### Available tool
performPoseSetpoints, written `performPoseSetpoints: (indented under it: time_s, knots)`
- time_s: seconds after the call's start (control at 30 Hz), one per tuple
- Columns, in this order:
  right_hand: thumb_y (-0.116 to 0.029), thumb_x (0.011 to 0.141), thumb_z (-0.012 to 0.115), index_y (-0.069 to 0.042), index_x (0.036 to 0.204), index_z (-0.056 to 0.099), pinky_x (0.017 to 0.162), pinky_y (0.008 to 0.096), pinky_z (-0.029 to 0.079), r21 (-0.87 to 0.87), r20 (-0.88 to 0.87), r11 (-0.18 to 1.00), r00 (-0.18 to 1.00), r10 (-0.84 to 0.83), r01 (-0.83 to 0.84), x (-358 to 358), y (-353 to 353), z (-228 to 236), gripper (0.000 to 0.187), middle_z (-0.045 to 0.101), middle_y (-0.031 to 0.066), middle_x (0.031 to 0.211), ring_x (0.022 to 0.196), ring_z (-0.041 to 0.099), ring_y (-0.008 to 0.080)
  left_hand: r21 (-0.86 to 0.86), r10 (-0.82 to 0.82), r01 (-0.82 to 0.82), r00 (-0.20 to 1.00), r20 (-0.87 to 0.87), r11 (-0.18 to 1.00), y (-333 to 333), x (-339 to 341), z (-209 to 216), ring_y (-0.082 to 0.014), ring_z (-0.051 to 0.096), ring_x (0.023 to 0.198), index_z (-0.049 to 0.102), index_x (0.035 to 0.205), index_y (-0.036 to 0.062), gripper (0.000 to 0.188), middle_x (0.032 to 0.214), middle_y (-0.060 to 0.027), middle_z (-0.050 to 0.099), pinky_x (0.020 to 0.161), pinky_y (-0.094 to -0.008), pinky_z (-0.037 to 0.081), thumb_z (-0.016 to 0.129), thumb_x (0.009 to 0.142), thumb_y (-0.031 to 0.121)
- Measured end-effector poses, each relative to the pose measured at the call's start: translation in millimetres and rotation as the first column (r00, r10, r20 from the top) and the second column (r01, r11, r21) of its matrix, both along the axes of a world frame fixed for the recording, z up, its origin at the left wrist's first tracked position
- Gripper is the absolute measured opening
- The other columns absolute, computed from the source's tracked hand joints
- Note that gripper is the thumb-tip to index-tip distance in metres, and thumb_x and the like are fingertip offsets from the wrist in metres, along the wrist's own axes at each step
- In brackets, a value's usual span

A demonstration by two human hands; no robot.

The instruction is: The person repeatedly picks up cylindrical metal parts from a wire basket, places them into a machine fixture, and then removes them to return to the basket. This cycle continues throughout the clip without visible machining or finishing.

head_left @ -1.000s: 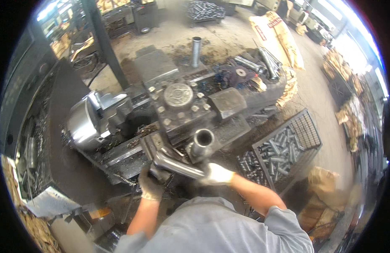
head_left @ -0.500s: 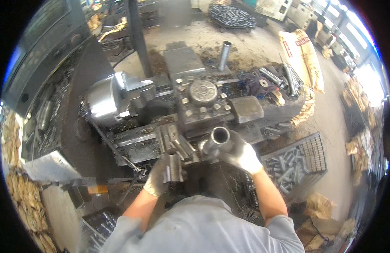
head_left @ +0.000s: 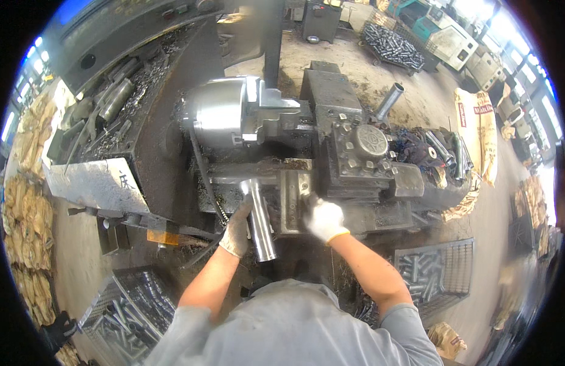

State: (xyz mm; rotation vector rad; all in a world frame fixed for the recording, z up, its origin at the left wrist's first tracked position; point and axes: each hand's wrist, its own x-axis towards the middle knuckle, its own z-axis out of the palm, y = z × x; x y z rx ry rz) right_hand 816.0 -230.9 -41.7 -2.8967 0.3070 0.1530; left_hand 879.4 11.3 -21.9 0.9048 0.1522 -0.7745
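A shiny metal tube [head_left: 260, 222] slants across the front of the lathe, its upper end leaning away from me. The dark-palmed glove of my left hand [head_left: 237, 230] is closed round its left side. My right hand [head_left: 325, 219], in a pale glove with darkened fingertips, is at the right edge of a flat metal block [head_left: 293, 204] with holes in its top. Its fingers are blurred, and I cannot make out anything in them. Beyond my hands are the lathe's bright chuck [head_left: 221, 114] and the square tool post [head_left: 371, 141].
Another tube [head_left: 390, 100] stands upright behind the tool post. Wire baskets of metal tubes stand at the lower left [head_left: 115, 323] and lower right [head_left: 459, 268]. A dark hose [head_left: 203, 165] hangs below the chuck. Metal shavings [head_left: 149, 67] lie in the tray at left.
My view has shifted, so the lathe sits further right. My right hand was beside an upright tube and is now at the block. My left hand now grips a slanting tube.
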Motion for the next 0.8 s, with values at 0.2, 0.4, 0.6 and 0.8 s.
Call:
performPoseSetpoints:
  time_s: [0.2,0.4,0.6,0.8]
  knots:
    - [-0.042,0.086,0.080,0.003,0.124,0.071,0.088,0.0363,0.059,0.942,-0.054,0.327,0.996,-0.073,0.075,13.6,-12.5,72.2,0.060,0.077,0.0190,0.110,0.095,0.074,0.0235,-0.206,0.147,-0.153,0.988,-0.041,0.967,-18.7,7.2,4.8,-0.0295,0.071,0.107,0.063,0.132,0.0070,0.059,0.115,-0.0133,0.072,0.094,-0.0437,0.059,0.050,0.109,0.060]
    - [-0.038,0.073,0.094,0.000,0.146,0.056,0.098,0.0382,0.058,0.891,-0.174,0.412,0.982,-0.078,0.190,39.3,27.8,121.0,0.091,0.074,0.0192,0.121,0.111,0.072,0.0282,-0.311,0.155,-0.055,0.940,0.305,0.949,-64.4,7.8,64.3,-0.0309,0.055,0.140,0.035,0.164,0.0020,0.075,0.154,-0.0169,0.055,0.123,-0.0453,0.040,0.050,0.111,0.054]
    - [-0.019,0.074,0.079,-0.002,0.137,0.059,0.079,0.0445,0.066,0.024,0.665,0.819,0.621,0.415,-0.573,93.5,-71.7,240.6,0.068,0.074,0.0228,0.110,0.093,0.078,0.0376,-0.018,0.154,-0.201,0.688,0.709,0.979,-20.7,35.1,50.6,-0.0272,0.062,0.130,0.054,0.148,-0.0015,0.070,0.136,-0.0160,0.066,0.113,-0.0436,0.046,0.071,0.101,0.048]
    - [-0.013,0.090,0.074,0.000,0.110,0.072,0.079,0.0446,0.066,-0.568,-0.100,0.725,0.907,0.408,-0.389,227.1,-152.4,222.0,0.024,0.078,0.0201,0.093,0.087,0.079,0.0361,0.138,0.481,-0.519,0.844,0.235,0.843,43.4,-8.7,-41.4,-0.0325,0.072,0.110,0.065,0.135,0.0021,0.046,0.122,-0.0180,0.073,0.100,-0.0484,0.058,0.071,0.101,0.031]
